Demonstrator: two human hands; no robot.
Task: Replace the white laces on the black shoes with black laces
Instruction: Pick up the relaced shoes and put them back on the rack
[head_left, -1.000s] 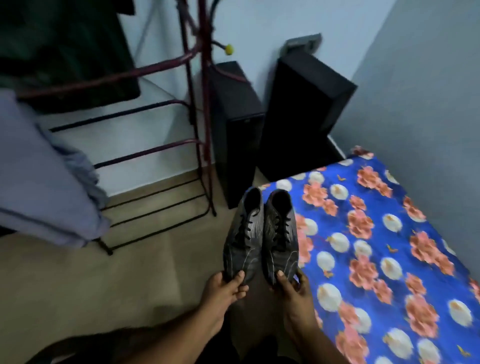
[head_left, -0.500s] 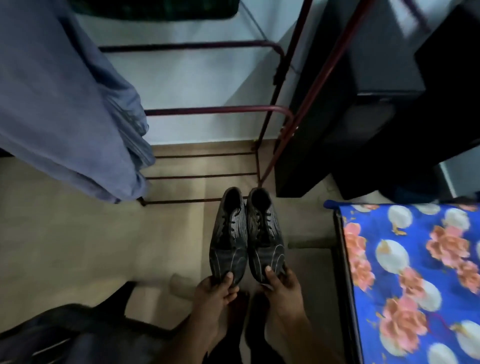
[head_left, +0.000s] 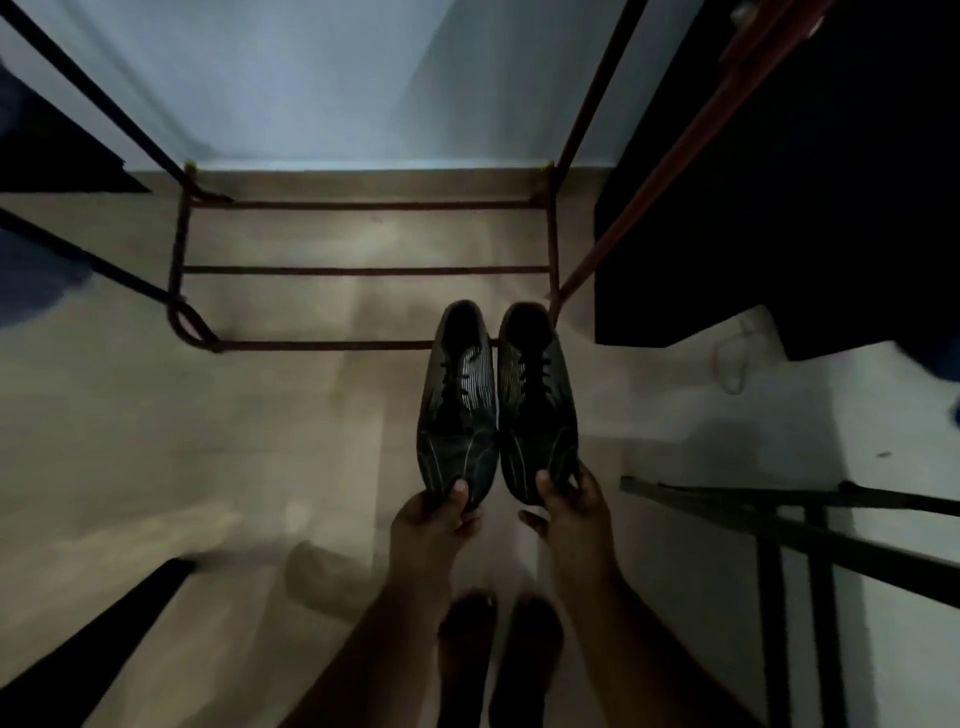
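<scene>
Two black shoes with thin pale stripes hang side by side over the floor, heels pointing away from me. My left hand (head_left: 434, 514) grips the toe of the left shoe (head_left: 457, 400), thumb on top. My right hand (head_left: 569, 506) grips the toe of the right shoe (head_left: 540, 400) the same way. Dark laces (head_left: 535, 371) run through the eyelets of both shoes. No white laces show in this dim view.
A low metal rack (head_left: 363, 270) with horizontal bars stands against the pale wall just beyond the shoes. A dark cabinet (head_left: 779, 208) fills the right. A metal frame (head_left: 789, 525) juts in at lower right. My feet (head_left: 498, 639) are below.
The view has tilted down and moved toward the rack; the floral bed cover has left the frame. Both hands keep their grip on the shoe toes and carry the pair forward.
</scene>
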